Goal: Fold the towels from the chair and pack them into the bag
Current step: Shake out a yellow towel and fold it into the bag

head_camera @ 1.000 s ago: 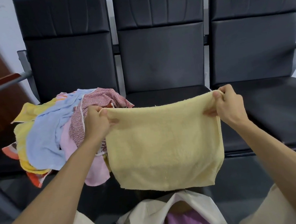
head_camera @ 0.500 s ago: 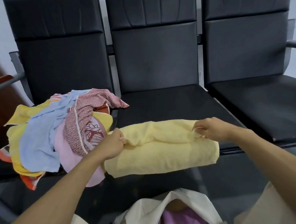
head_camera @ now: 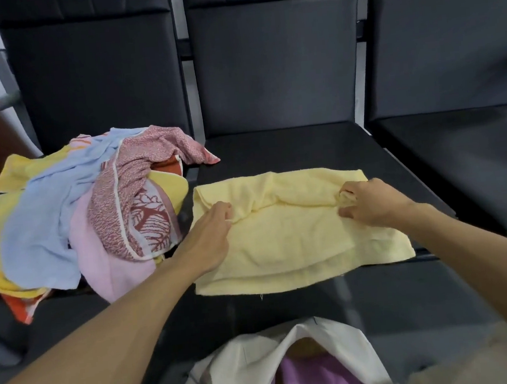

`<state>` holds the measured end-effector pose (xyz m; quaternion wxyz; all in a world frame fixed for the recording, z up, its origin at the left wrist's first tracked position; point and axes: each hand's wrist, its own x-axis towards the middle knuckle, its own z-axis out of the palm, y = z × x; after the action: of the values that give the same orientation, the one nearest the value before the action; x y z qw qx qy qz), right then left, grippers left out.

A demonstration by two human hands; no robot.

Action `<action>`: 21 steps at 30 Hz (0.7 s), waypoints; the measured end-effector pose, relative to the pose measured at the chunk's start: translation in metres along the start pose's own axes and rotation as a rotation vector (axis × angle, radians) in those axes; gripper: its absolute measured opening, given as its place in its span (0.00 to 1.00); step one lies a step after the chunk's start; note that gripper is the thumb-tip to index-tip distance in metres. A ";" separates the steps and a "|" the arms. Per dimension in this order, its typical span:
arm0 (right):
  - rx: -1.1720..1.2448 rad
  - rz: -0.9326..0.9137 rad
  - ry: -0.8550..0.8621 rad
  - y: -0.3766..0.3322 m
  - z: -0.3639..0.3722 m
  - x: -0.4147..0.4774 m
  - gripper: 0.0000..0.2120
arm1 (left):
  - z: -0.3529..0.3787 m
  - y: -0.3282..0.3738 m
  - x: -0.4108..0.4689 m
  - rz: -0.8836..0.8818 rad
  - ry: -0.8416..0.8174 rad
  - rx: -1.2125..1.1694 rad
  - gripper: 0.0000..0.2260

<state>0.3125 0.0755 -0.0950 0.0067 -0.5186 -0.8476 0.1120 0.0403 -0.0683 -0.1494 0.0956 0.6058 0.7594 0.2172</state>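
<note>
One pale yellow terry towel (head_camera: 291, 244) lies folded into a soft rectangle on the middle seat (head_camera: 288, 148) of three black padded ones, its near edge overhanging. The left hand (head_camera: 210, 236) and right hand (head_camera: 371, 202) each pinch the fold's edge with curled fingers. One rumpled pile (head_camera: 62, 216) covers the left seat. One white fabric bag (head_camera: 247, 369) holds a purple towel (head_camera: 313, 378).

Row of black padded chairs (head_camera: 277, 65), joined side by side. Left chair (head_camera: 96, 83): seat carries a loose heap of towels (head_camera: 38, 225), blue, pink, yellow and patterned, one corner spilling onto the next seat. Middle chair (head_camera: 288, 148): pale yellow towel (head_camera: 282, 244) lies folded on the seat, its near edge overhanging the front. Dark floor (head_camera: 74, 333) below: open white bag (head_camera: 248, 372) with a purple towel (head_camera: 310, 378) inside.
</note>
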 end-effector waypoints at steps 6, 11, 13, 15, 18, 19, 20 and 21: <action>0.095 -0.049 0.112 0.008 0.018 0.021 0.07 | 0.005 -0.005 0.034 -0.043 0.100 -0.015 0.06; 0.094 -0.111 0.266 0.016 0.020 0.031 0.18 | -0.003 0.004 0.039 -0.075 0.264 -0.137 0.11; 0.173 -0.155 0.414 0.017 0.008 0.029 0.25 | -0.014 0.010 0.036 -0.086 0.385 -0.235 0.10; 0.256 -0.187 0.527 0.019 -0.003 0.023 0.24 | -0.024 0.011 0.029 -0.046 0.414 -0.305 0.09; 0.299 -0.236 0.521 0.028 -0.008 0.004 0.20 | -0.033 0.010 0.009 0.038 0.408 -0.335 0.07; 0.302 -0.256 0.492 0.031 -0.009 -0.003 0.18 | -0.035 0.009 0.002 0.048 0.390 -0.340 0.05; 0.297 -0.267 0.456 0.033 -0.010 -0.011 0.18 | -0.038 0.009 -0.004 0.044 0.340 -0.343 0.03; 0.289 -0.271 0.417 0.036 -0.011 -0.018 0.17 | -0.040 0.008 -0.010 0.027 0.253 -0.336 0.02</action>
<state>0.3536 0.0770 -0.0895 0.2693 -0.4062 -0.8648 0.1206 0.0334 -0.0847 -0.1112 0.0964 0.5594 0.7104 0.4162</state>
